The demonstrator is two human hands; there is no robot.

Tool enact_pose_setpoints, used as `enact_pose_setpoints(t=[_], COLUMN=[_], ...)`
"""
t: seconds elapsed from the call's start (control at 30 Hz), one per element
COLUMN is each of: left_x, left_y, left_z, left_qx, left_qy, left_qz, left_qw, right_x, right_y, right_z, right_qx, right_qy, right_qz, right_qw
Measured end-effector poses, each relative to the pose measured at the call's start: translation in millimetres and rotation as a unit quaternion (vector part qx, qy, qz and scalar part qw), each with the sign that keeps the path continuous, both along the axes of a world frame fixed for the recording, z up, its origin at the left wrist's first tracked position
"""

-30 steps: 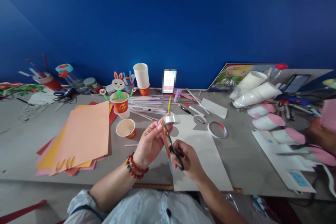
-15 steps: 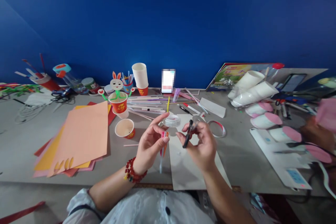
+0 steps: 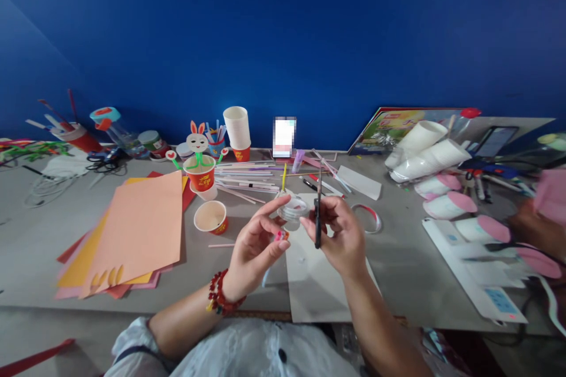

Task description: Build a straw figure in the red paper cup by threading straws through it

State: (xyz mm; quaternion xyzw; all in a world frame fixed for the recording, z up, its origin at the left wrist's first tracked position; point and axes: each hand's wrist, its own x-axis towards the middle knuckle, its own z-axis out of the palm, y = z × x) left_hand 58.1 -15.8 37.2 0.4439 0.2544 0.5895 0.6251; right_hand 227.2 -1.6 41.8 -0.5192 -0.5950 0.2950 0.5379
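Between thumb and fingers, my left hand (image 3: 256, 244) pinches a small bundle of straws (image 3: 282, 236), pink and orange at the ends. A light blue length shows below that hand. Just above the bundle is a roll of clear tape (image 3: 294, 210), with my left index fingertip at its left side. My right hand (image 3: 342, 241) is closed around black-handled scissors (image 3: 318, 221), blades pointing up. Its thumb is close to the roll's right edge; I cannot tell which hand bears the roll. Under both hands lies a white sheet of paper (image 3: 329, 291).
Coloured paper sheets (image 3: 145, 230) lie at left, near an open paper cup (image 3: 211, 216) and a rabbit-decorated cup (image 3: 198, 174). Loose straws (image 3: 247, 171) and pens are behind my hands. At right are a white power strip (image 3: 475, 274), wrapped cups (image 3: 428, 159) and another person's hand (image 3: 537, 230).
The scissors have turned in my right hand and now stand upright. My left hand has tilted the straws so their ends face me more. The tape roll has shifted slightly right and down.
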Motion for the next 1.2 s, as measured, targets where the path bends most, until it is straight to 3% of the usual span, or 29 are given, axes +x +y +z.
enact_pose_setpoints(t=[0.23,0.5,0.67,0.9,1.0,1.07,1.2], left_x=[0,0,0,-5,-9,-11,-12], left_y=[2,1,0,7,8,7,8], left_z=[-8.4,-6.2,-4.4,2.6,4.1,4.4,4.0], left_qx=[0.023,0.019,-0.021,-0.077,-0.079,-0.082,-0.089], left_qy=[-0.007,0.013,-0.017,-0.074,-0.072,-0.074,-0.086], left_qz=[-0.023,-0.012,-0.038,-0.07,-0.064,-0.064,-0.077], left_qw=[0.999,1.0,0.999,0.992,0.992,0.992,0.989], right_x=[5,8,6,23,43,56,74], right_y=[3,3,4,7,7,3,-15], right_z=[0.1,-1.4,-0.9,-16.6,-29.4,-40.2,-61.6], right_qx=[-0.004,-0.008,-0.034,-0.034,-0.076,-0.116,-0.203], right_qy=[0.008,0.02,0.02,0.093,0.022,-0.102,-0.374], right_qz=[0.009,0.039,0.011,-0.01,-0.009,-0.037,-0.092], right_qw=[1.0,0.999,0.999,0.995,0.997,0.987,0.9])
